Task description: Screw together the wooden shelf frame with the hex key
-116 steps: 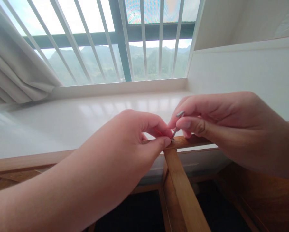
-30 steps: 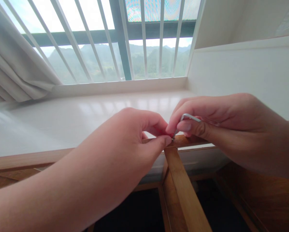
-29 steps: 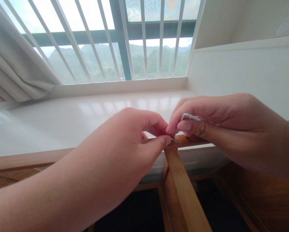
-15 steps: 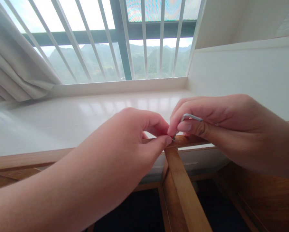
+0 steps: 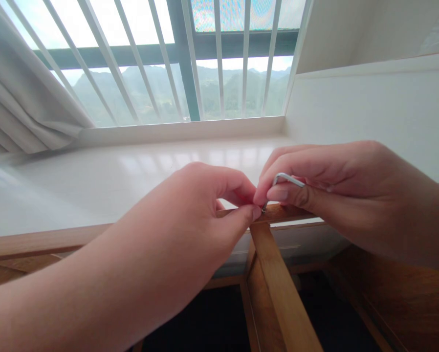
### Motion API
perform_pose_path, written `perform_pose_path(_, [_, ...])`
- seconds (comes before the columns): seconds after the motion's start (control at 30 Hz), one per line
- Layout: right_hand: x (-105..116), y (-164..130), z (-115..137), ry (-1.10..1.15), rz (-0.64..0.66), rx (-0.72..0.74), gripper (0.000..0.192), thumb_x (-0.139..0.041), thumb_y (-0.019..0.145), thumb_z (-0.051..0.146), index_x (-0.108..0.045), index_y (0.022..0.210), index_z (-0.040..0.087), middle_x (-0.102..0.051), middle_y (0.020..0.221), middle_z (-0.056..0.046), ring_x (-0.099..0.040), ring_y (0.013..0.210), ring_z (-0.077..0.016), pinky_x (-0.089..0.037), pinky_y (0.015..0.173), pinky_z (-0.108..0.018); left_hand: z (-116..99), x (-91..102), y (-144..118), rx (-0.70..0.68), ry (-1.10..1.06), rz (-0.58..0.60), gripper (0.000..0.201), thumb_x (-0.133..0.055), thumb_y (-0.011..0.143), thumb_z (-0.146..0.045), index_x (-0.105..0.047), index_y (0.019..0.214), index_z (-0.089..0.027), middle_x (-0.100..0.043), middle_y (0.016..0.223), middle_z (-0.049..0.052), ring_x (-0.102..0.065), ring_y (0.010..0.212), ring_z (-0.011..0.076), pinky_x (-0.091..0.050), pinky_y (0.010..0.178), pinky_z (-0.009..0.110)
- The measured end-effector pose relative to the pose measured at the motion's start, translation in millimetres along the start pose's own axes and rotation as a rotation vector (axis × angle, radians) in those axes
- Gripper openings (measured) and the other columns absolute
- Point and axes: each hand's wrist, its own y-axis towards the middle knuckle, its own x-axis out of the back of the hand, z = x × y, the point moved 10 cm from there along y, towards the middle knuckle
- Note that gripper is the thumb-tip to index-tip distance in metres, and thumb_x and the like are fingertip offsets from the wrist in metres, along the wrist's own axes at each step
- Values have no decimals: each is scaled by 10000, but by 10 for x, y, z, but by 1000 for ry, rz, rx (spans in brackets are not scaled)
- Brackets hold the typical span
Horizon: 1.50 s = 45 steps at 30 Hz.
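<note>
Holding one bent metal key: right hand, fingers narrow. Left hand at one wooden rail, fingers' hold unclear.

Left forearm bare, slanting up from lower left; left hand arched, left thumb and forefinger bent toward each other, gap between. Right hand comes in from right, knuckles high, fingers curled, right thumb pressed forward in a pinch. Fingertips of both hands meet or nearly so; unclear which.
</note>
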Motion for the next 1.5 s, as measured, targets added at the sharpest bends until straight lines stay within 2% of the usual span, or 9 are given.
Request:
perform_pose_path(0.23, [-20, 21, -16, -5, 10, -19, 296, -619, 1008, 407, -737, 817, 215, -692, 799, -30, -610, 740, -174, -476, 643, -303, 51, 34, -28, 31, 23, -10, 168, -656, 871, -355, -790, 817, -271, -762, 742, -12, -669, 653, 172, -529, 613, 262])
perform_pose_path(0.47, [-20, 1, -3, -9, 20, -16, 277, -639, 995, 382, -736, 805, 206, -706, 823, -27, -619, 752, -171, -465, 638, -310, 24, 24, -22, 36, 20, -19, 144, -671, 839, -319, -788, 775, -267, -755, 705, -18, -655, 617, 161, -487, 552, 248])
perform_pose_path(0.67, [-6, 23, 13, 66, -2, 9, 177, -723, 951, 348, -774, 833, 226, -724, 836, -7, -641, 757, -153, -469, 652, -274, -6, -8, -18, 41, 12, 27, 208, -645, 845, -316, -756, 679, -257, -721, 630, -27, -612, 543, 147, -447, 490, 246])
perform_pose_path(0.8, [9, 12, -7, 52, -11, -4, 203, -736, 941, 374, -768, 809, 224, -724, 819, -8, -637, 740, -155, -461, 631, -272, 59, 37, -32, 97, 4, -13, 152, -674, 846, -313, -785, 749, -276, -737, 667, -24, -644, 578, 161, -476, 527, 258])
perform_pose_path(1.03, [29, -10, -17, 37, -21, -29, 229, -758, 912, 434, -758, 797, 235, -708, 791, -5, -613, 702, -150, -437, 579, -276, 54, 35, -42, 91, -4, -1, 143, -683, 848, -324, -796, 769, -285, -768, 722, -23, -677, 638, 171, -488, 558, 253])
perform_pose_path(1.27, [47, -10, -11, -6, -61, -38, 309, -760, 905, 467, -729, 733, 211, -628, 672, 5, -533, 600, -123, -379, 509, -264, 54, 28, -46, 89, -5, 2, 158, -686, 855, -338, -799, 757, -289, -755, 693, -31, -663, 597, 158, -472, 525, 244])
perform_pose_path(1.5, [34, 2, -8, -5, -63, -37, 313, -775, 891, 461, -722, 720, 204, -649, 694, -5, -547, 634, -133, -396, 532, -279, 7, -21, -41, 48, -6, 42, 192, -664, 859, -330, -780, 716, -276, -729, 641, -33, -639, 559, 153, -458, 492, 241])
